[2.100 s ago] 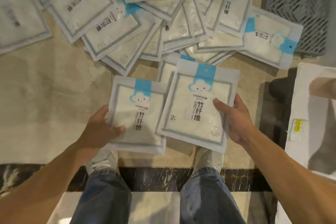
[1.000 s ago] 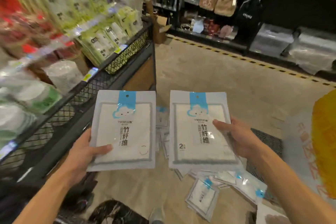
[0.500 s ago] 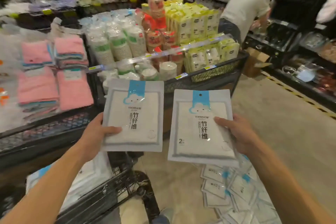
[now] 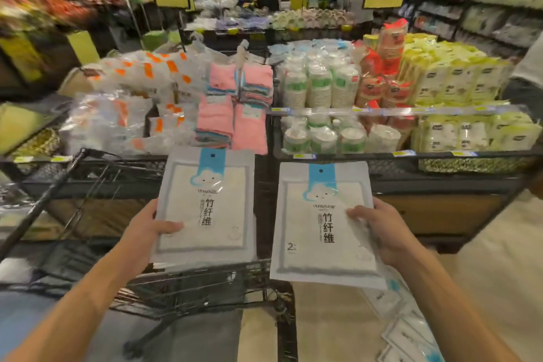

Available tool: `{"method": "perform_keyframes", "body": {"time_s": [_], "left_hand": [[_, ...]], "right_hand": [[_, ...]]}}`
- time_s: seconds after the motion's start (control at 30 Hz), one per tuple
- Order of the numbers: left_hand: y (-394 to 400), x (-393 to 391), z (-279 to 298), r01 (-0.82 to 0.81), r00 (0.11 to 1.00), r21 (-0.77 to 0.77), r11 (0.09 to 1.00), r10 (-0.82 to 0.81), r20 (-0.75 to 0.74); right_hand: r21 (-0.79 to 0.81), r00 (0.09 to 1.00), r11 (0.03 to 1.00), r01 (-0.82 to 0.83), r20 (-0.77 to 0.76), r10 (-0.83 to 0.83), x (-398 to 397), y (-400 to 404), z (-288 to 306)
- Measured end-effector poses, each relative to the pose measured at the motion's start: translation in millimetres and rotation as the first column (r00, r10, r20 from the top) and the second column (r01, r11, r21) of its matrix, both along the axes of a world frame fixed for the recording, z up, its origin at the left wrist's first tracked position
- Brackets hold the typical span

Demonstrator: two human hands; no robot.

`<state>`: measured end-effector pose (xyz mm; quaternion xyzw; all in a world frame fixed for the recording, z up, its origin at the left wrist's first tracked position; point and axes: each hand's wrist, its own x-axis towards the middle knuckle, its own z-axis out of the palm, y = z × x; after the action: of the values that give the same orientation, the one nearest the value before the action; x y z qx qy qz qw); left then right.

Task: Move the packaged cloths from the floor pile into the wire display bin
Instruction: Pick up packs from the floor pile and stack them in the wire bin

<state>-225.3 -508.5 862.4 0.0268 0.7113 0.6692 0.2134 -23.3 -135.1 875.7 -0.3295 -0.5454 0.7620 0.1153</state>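
My left hand [image 4: 147, 232] and right hand [image 4: 382, 232] each pinch a flat, light, slippery white-and-blue plastic cloth packet [image 4: 205, 206] by its side edge.

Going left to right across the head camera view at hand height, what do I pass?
Left hand → left cloth pack → right cloth pack → right hand.

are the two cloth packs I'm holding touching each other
Apart. The head view shows a dark gap between the left pack and the right pack.
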Motion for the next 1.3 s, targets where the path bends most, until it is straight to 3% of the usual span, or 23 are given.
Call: {"method": "perform_keyframes", "body": {"time_s": [0.33,0.53,0.8,1.3], "left_hand": [[-150.8,-58.2,-26.1,-0.047,0.999,0.007,0.999,0.047,0.014],[-202.3,-99.6,-46.6,-0.047,0.996,0.003,0.999,0.047,0.077],[-197.9,-147.1,-89.5,-0.078,0.98,-0.022,0.997,0.081,0.182],[-148.7,-238.9,-174.0,-0.149,0.932,-0.255,0.955,0.222,0.286]], "right_hand": [[0.013,0.993,0.993,-0.121,0.008,0.121,-108.8,-136.3,-12.8],[0.022,0.993,0.995,-0.095,0.078,0.093,-152.1,-186.1,-23.6],[0.008,0.986,0.994,-0.105,0.128,0.103,-192.6,-178.8,-48.8],[-0.067,0.909,0.965,-0.253,0.325,0.26,-353.0,-122.4,-160.0]]}}
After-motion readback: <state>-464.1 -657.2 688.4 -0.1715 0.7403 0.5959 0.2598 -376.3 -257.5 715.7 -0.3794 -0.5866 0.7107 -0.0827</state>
